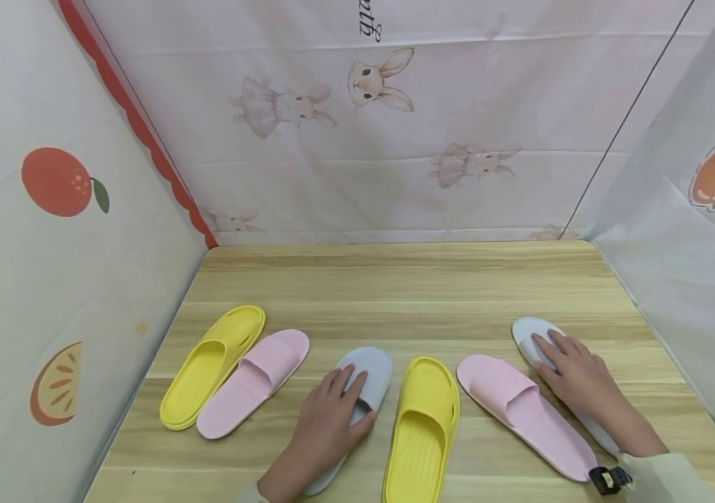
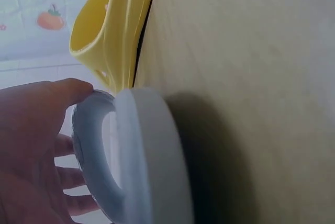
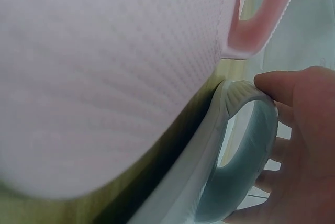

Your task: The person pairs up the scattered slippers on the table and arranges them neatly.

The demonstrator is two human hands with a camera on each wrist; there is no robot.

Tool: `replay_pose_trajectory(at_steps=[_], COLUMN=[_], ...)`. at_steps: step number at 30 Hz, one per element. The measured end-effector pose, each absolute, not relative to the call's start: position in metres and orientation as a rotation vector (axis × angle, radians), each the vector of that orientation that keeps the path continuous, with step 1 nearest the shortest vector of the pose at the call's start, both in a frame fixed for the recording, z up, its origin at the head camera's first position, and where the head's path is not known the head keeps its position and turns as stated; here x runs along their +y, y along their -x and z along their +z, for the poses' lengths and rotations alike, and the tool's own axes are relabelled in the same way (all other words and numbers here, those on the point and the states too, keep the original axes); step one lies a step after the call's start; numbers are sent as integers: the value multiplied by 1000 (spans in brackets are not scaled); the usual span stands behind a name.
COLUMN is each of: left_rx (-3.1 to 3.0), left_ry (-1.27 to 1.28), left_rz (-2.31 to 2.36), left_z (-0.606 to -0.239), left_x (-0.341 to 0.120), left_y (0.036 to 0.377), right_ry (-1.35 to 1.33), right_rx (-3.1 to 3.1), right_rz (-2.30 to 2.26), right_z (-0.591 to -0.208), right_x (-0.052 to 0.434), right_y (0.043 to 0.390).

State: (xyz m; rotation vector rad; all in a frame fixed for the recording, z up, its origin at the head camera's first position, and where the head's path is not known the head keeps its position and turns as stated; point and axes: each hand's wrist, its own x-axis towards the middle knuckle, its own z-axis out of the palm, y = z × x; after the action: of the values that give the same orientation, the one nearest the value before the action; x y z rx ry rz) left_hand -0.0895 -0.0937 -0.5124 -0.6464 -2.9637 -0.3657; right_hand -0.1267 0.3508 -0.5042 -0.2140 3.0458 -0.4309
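Note:
Near the front middle, my left hand [image 1: 329, 423] grips a light grey slipper [image 1: 375, 362] by its strap. The left wrist view shows the thumb on one edge of the strap [image 2: 94, 145] and the fingers across its far side. At the right, my right hand [image 1: 590, 384] holds another light grey slipper [image 1: 528, 330] the same way, thumb at the strap's edge [image 3: 248, 90]. Between the hands lie a yellow slipper [image 1: 417, 447] and a pink slipper [image 1: 549, 429], the pink one close to my right hand. My hands hide parts of both grey slippers.
A second yellow slipper [image 1: 197, 381] and a second pink slipper [image 1: 234, 405] lie side by side at the left of the wooden table [image 1: 395, 286]. Fabric walls with fruit and rabbit prints stand at the left, back and right.

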Motion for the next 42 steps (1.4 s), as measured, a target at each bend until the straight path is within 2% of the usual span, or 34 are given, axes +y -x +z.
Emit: replay_pose_trajectory(at_steps=[27, 42], left_rx=[-3009, -3073], left_ry=[527, 471], left_rz=[-457, -480], left_z=[-506, -502], left_x=[-77, -74], left_y=[115, 131], right_ry=[295, 480], right_rx=[3027, 2972], right_rz=[-445, -457], right_z=[-498, -485], right_x=[332, 343], right_y=[148, 150])
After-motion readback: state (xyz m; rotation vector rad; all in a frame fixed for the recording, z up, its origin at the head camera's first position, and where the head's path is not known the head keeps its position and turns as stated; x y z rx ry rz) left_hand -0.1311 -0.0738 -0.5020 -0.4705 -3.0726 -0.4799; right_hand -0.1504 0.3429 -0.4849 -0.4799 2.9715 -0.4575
